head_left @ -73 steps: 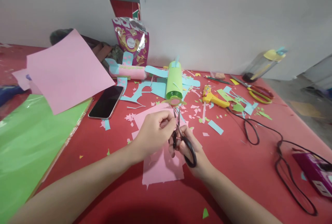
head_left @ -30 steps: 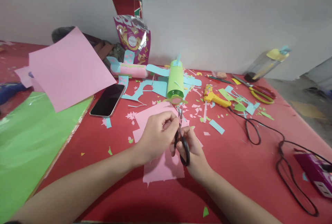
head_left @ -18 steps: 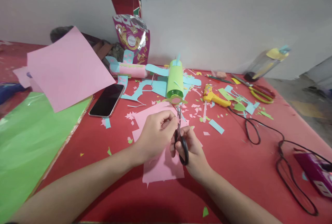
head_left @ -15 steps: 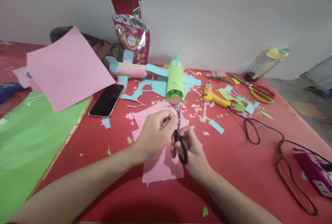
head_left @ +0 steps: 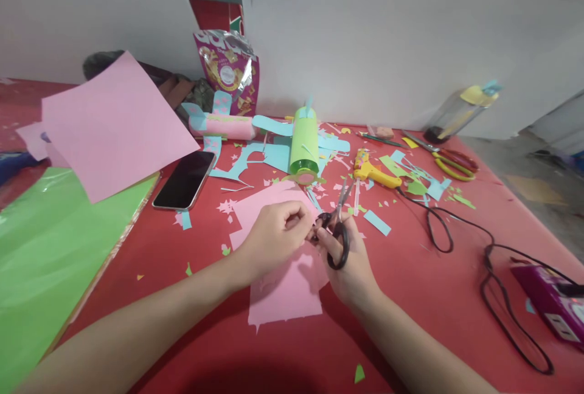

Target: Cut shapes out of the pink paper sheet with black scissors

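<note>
My right hand holds a pair of scissors with black handles, fingers through the loops and blades pointing up and away, slightly apart. Beside it, my left hand is closed in a pinch; a bit of pink paper seems to show at its fingertips, mostly hidden. Under both hands lies a cut sheet of pink paper with ragged edges. Just beyond stands a green paper-wrapped bottle with light blue strips attached. A pink wrapped tube with light blue fins lies to its left.
A phone, large pink sheet and green sheet pack are on the left. On the right lie a yellow glue gun, its cord, pliers, a clear bottle and a purple power strip. Paper scraps litter the red table.
The scissors have swung to the right, away from my left hand's fingertips, and their blades now tilt rightward. My left hand keeps its pinch. The view has shifted slightly.
</note>
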The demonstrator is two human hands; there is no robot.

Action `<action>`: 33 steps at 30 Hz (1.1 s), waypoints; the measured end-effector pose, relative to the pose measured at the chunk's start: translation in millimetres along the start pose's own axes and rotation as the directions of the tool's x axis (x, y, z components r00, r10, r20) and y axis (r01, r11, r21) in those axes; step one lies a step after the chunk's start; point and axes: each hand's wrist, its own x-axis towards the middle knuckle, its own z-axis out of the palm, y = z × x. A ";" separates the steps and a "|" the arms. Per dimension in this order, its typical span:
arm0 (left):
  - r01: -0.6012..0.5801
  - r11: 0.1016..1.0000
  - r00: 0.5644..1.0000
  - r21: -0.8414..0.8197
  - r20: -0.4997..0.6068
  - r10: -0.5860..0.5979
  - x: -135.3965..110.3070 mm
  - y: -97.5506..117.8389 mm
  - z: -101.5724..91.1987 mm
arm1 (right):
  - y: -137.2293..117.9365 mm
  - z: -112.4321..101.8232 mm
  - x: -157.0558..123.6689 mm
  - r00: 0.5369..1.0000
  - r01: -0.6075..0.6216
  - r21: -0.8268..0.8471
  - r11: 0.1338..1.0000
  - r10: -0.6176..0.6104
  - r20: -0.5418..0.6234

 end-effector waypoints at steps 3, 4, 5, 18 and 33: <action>0.015 0.998 0.999 0.063 0.044 -0.018 0.9 -3.9 1.5 | -3.1 -0.5 2.7 0.996 0.026 0.017 1.000 -0.024 -0.084; 0.018 0.996 0.998 0.084 0.055 -0.023 1.1 -5.3 2.1 | -3.4 -0.9 3.4 0.995 0.034 0.010 0.999 -0.033 -0.093; 0.021 0.995 0.997 0.100 0.068 -0.028 1.2 -6.7 2.6 | -3.5 -1.5 4.0 0.994 0.042 -0.003 0.999 -0.042 -0.097; 0.064 0.987 0.983 0.145 0.163 -0.088 3.3 -14.0 3.1 | -2.3 -5.5 7.0 0.988 0.065 -0.133 0.989 -0.082 -0.128; 0.031 0.991 0.997 0.133 0.071 -0.041 -16.9 -36.7 5.8 | 5.6 -0.1 3.6 0.998 -0.047 -0.264 0.963 0.037 -0.041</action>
